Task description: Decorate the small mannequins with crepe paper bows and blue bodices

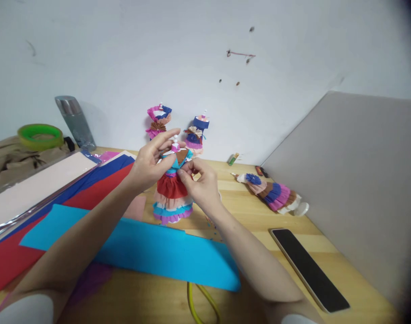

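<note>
A small dress-form doll (173,186) stands upright in front of me, with a white knob on top and a tiered paper skirt of red, peach, white, blue and purple. Its bodice is blue and brown paper. My left hand (153,155) curves round the upper part, thumb against the bodice and fingers behind the knob. At the waist, my right hand (200,180) pinches the dress's side between thumb and fingers; the exact bit gripped is hidden. A long blue paper strip (141,240) lies below my forearms.
Two dressed dolls (158,119) (201,130) stand by the wall; another doll (274,193) lies at right. A phone (308,267), glue stick (233,158), yellow scissor handles (200,301), red paper (100,186), green tape roll (40,140) and bottle (76,121) surround the work.
</note>
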`<action>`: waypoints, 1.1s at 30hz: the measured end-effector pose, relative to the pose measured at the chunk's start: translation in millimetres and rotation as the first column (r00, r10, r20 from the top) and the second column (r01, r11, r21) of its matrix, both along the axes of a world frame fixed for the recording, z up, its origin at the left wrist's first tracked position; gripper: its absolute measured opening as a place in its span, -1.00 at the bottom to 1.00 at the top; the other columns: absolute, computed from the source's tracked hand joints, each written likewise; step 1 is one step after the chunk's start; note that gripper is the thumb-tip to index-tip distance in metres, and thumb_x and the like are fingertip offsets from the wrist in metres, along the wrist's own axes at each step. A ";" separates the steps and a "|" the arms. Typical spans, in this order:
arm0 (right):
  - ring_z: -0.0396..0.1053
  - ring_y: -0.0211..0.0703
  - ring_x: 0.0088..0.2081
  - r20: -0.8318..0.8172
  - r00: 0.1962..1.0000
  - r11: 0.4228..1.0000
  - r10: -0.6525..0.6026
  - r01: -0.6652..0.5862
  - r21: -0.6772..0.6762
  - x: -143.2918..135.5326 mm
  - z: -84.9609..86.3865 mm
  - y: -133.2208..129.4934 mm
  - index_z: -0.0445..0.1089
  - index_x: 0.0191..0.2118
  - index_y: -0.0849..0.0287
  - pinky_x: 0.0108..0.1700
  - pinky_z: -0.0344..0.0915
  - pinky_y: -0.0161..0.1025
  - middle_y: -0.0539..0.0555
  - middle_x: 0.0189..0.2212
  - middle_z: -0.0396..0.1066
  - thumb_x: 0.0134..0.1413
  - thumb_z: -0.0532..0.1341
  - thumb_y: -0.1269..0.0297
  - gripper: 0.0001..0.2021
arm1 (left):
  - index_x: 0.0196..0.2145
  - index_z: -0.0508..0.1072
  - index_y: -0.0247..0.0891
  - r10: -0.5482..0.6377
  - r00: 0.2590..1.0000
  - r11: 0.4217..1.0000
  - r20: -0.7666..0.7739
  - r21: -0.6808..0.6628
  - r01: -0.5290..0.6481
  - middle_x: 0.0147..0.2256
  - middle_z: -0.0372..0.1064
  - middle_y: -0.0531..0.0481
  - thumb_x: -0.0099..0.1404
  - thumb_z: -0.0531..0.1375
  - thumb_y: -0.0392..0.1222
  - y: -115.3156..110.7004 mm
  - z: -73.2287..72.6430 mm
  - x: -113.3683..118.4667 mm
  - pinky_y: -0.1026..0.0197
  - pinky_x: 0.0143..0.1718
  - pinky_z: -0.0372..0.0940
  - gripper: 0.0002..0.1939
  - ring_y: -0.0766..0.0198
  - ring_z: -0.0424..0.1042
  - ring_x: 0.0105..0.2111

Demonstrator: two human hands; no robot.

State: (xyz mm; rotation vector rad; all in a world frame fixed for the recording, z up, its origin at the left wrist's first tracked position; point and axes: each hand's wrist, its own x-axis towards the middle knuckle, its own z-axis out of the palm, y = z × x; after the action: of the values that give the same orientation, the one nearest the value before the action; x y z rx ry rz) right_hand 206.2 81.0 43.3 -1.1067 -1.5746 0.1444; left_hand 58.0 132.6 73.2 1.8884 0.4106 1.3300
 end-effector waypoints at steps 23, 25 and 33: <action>0.24 -0.12 -0.41 0.245 0.959 0.959 -0.144 0.074 0.273 -6.4 -0.2 -4.7 0.18 -0.50 0.09 -0.32 0.18 -0.13 0.01 -0.53 0.23 0.16 0.14 0.35 -0.78 | 0.15 0.29 -0.27 -0.004 1.000 1.000 0.001 0.016 0.004 -0.02 0.46 -0.14 0.19 0.15 -0.34 -0.4 -0.7 0.3 0.13 0.01 0.38 -0.46 0.15 0.46 -0.01; 0.23 -0.15 -0.43 0.213 0.969 0.964 -0.122 0.064 0.258 -7.3 -0.2 -7.1 0.18 -0.51 0.09 -0.33 0.18 -0.16 -0.01 -0.54 0.22 0.14 0.15 0.37 -0.78 | 0.16 0.28 -0.29 -0.002 1.000 1.000 -0.001 0.030 0.002 0.01 0.45 -0.17 0.20 0.14 -0.35 -0.1 -2.1 0.3 0.13 0.01 0.38 -0.45 0.14 0.45 0.01; 0.22 -0.23 -0.46 0.027 1.000 0.998 -0.016 0.014 0.063 -6.8 -0.5 -3.8 0.22 -0.55 0.13 -0.35 0.17 -0.24 -0.07 -0.58 0.21 0.03 0.19 0.39 -0.81 | 0.15 0.30 -0.26 0.025 1.000 0.998 0.007 0.058 -0.025 0.03 0.43 -0.17 0.21 0.15 -0.34 1.0 -5.1 1.3 0.10 0.03 0.39 -0.47 0.12 0.44 0.03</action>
State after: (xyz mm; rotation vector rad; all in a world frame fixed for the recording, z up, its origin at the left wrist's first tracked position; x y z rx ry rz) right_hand 199.3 77.2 42.7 -1.0756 -1.5844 0.0693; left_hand 59.3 133.6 68.1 1.9320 0.3974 1.3777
